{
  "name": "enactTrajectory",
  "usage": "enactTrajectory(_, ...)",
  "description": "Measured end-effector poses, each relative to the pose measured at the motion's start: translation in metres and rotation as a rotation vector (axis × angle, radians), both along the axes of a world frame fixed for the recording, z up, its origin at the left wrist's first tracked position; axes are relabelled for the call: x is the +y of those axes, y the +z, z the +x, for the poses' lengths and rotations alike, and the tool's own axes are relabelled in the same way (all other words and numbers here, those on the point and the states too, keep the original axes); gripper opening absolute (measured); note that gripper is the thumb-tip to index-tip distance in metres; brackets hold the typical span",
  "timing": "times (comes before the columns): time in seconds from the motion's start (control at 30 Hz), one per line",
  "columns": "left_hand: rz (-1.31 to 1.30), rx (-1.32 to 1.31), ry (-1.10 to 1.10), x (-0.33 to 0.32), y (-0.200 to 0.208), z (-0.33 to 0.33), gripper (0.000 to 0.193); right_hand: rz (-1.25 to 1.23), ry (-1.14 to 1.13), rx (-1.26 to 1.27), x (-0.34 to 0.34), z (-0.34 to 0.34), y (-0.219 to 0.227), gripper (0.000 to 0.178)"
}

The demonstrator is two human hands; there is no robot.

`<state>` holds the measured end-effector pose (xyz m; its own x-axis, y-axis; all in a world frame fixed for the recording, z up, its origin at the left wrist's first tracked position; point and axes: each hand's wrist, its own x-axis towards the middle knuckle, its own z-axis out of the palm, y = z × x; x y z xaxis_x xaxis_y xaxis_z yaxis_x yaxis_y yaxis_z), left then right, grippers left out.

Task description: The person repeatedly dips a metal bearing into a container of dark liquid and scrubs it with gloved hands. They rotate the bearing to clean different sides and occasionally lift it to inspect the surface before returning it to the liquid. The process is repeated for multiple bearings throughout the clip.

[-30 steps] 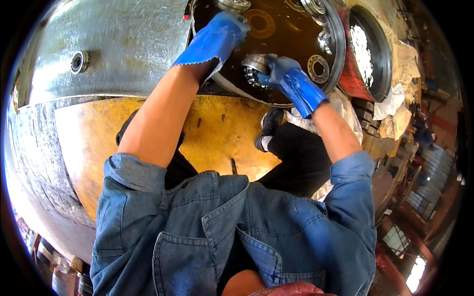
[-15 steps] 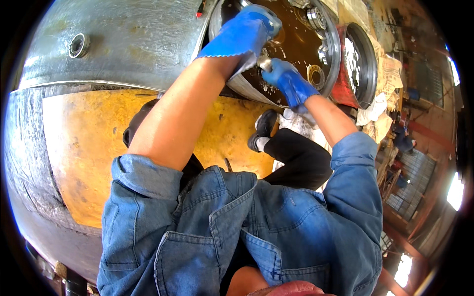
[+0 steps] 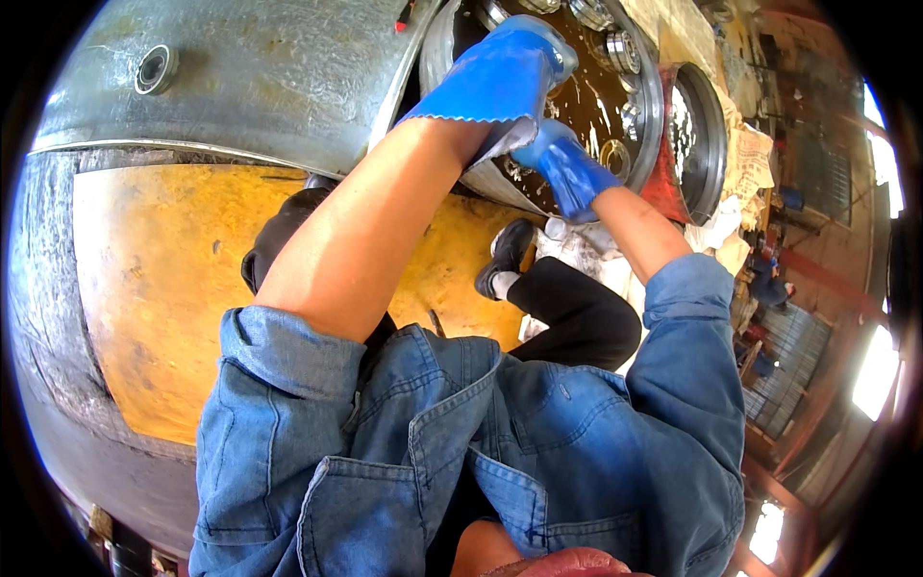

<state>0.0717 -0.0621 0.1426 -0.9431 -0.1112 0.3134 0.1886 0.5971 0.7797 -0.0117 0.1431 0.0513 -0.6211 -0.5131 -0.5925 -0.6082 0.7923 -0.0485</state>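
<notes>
Both my hands wear blue rubber gloves and reach over a round metal drum (image 3: 654,106) holding brown liquid (image 3: 586,96). My left hand (image 3: 529,58) is above the liquid on the left side, its fingers curled over and turned away, so what they grip is hidden. Lower and to the right, my right hand (image 3: 567,168) is closed close to the left glove's cuff. That cuff covers its fingertips and whatever is in them. Several steel bearings sit along the drum's far and right side, one bearing (image 3: 622,52) among them. A ring (image 3: 613,154) lies just right of my right hand.
On the grey metal surface (image 3: 260,77) at left lies a single bearing (image 3: 156,69); a red-tipped tool (image 3: 403,19) is near its edge. A red drum (image 3: 711,144) stands to the right, beside brown paper sacks (image 3: 748,163). Below is a yellow board (image 3: 173,288).
My left hand has shifted slightly right and down. The shiny metal piece seen at my right hand's fingers is now hidden behind the left cuff. The whole view has shifted a little.
</notes>
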Motion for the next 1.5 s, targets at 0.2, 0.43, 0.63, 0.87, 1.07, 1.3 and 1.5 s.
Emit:
enactTrajectory(0.2, -0.124, 0.208, 0.047, 0.002, -0.026, -0.015, 0.032, -0.124, -0.178, -0.122, -0.023, 0.002, 0.042, 0.033)
enactTrajectory(0.43, 0.404, -0.213, 0.028, 0.012, 0.003, -0.044, 0.026, -0.136, -0.273, -0.182, 0.012, -0.03, -0.005, 0.03)
enactTrajectory(0.63, 0.423, -0.183, 0.048, 0.005, -0.005, -0.042, 0.025, -0.014, 0.001, -0.072, -0.015, 0.0, 0.03, 0.037)
enactTrajectory(0.87, 0.434, -0.176, 0.052, 0.004, -0.009, -0.041, 0.025, 0.129, 0.368, 0.039, -0.029, 0.005, 0.045, 0.035)
enactTrajectory(1.07, 0.445, -0.166, 0.03, 0.014, -0.006, -0.047, 0.025, -0.169, -0.262, -0.239, 0.009, -0.011, 0.018, 0.022)
enactTrajectory(1.3, 0.425, -0.19, 0.038, 0.006, -0.011, -0.035, 0.025, -0.033, 0.141, -0.098, -0.016, 0.007, 0.032, 0.024)
enactTrajectory(1.5, 0.424, -0.191, 0.029, 0.007, -0.01, -0.036, 0.025, -0.052, -0.225, -0.036, -0.012, 0.01, 0.025, 0.028)
